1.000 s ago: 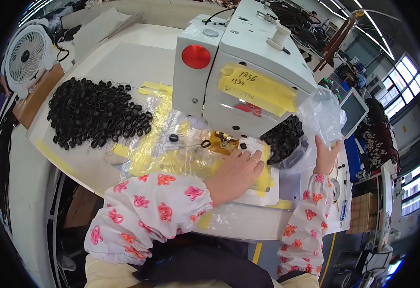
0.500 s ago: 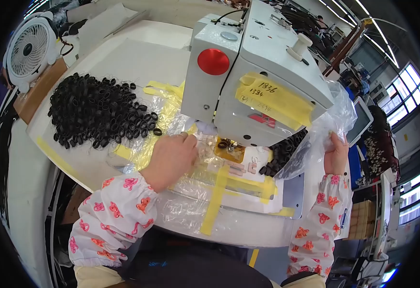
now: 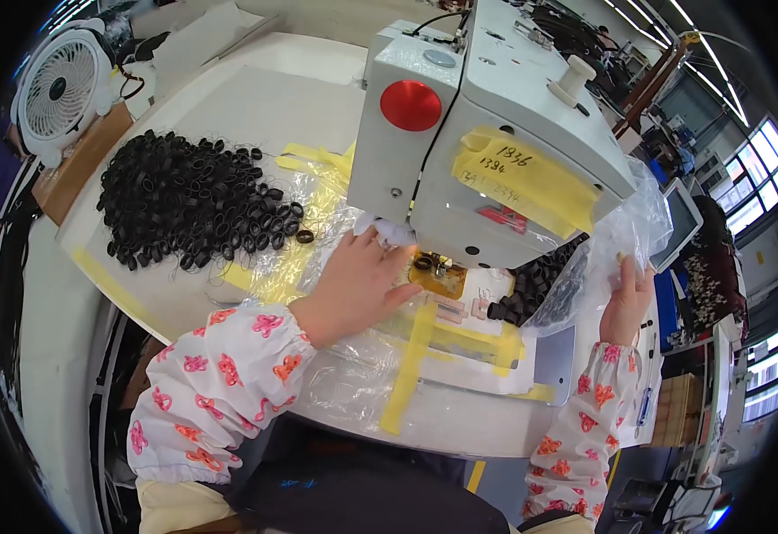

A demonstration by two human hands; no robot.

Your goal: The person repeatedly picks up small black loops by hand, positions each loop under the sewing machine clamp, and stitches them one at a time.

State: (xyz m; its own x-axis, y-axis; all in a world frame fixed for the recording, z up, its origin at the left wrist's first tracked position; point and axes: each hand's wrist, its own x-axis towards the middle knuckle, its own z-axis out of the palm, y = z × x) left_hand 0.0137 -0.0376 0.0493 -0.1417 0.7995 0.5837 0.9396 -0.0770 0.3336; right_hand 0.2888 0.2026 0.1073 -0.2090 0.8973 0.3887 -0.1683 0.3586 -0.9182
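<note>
My left hand [image 3: 355, 287] lies beside the needle area of a white sewing machine [image 3: 531, 116], fingers stretched out and thumb apart, with nothing visible in it. Just right of its fingertips, a small black loop [image 3: 423, 262] sits at the needle on an amber-coloured plate [image 3: 443, 283]. On the right, my right hand [image 3: 625, 307] grips the edge of a clear plastic bag [image 3: 576, 289]. Black loops [image 3: 531, 289] lie at the mouth of that bag, partly hidden behind the machine head.
A large heap of black loops [image 3: 193, 200] covers the table's left side. Yellow tape [image 3: 408, 369] and clear plastic film [image 3: 340, 383] cover the front of the white table [image 3: 487, 432]. A white fan [image 3: 64, 84] stands at the far left, a screen [image 3: 681, 222] at the right.
My left hand has shifted right toward the needle, and its curled fingers have spread out. My right hand stays on the bag. The whole view has shifted slightly.
</note>
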